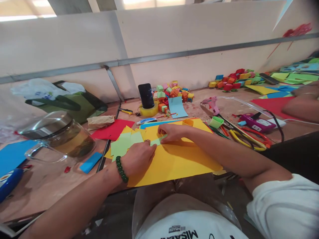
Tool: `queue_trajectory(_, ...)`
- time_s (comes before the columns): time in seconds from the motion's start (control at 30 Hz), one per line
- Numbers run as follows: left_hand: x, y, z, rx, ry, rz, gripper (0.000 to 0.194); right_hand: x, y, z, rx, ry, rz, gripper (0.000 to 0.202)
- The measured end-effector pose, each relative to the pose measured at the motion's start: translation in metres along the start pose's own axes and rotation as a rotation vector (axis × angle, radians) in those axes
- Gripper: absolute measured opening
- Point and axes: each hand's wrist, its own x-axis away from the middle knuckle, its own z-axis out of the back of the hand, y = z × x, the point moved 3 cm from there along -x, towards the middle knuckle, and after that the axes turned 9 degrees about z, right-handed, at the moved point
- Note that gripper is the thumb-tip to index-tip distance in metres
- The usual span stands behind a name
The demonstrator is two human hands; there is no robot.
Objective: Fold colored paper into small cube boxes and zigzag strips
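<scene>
A small light green paper strip [157,141] lies on a large yellow sheet [179,162] at the table's front edge. My right hand [170,133] pinches the strip's right end, fingers curled together. My left hand [139,157], with a green bead bracelet at the wrist, rests on the yellow sheet at the strip's left end, its fingers pressed close together on the paper. Several light green paper squares [121,146] lie just beyond my left hand. A small orange paper loop [187,122] stands behind my right hand.
A glass teapot [74,142] stands at the left. Behind are a phone [146,96] on a tape roll [149,110] and piled paper cubes [174,91]. A pink glue gun [213,105], scissors [246,141] and a purple device [258,122] lie right, near another person's arm [302,106].
</scene>
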Motion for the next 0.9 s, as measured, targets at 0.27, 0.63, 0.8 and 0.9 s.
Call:
queue_trajectory(0.27,0.004,-0.006,0.005,0.004,-0.065,-0.031,0.025,0.01,0.015,0.006,0.008,-0.097,-0.015,0.046)
queue_trajectory(0.63,0.005,-0.012,0.006,0.037,-0.074,-0.085,0.021,0.02,0.011,0.019,-0.111,-0.135,-0.057,0.043)
queue_trajectory(0.8,0.002,-0.01,0.004,0.049,-0.048,-0.058,0.025,0.013,-0.02,0.014,-0.013,0.052,-0.089,0.047)
queue_trajectory(0.9,0.001,-0.009,0.005,0.042,-0.032,-0.039,0.026,0.004,-0.031,0.0,0.052,0.133,-0.042,0.047)
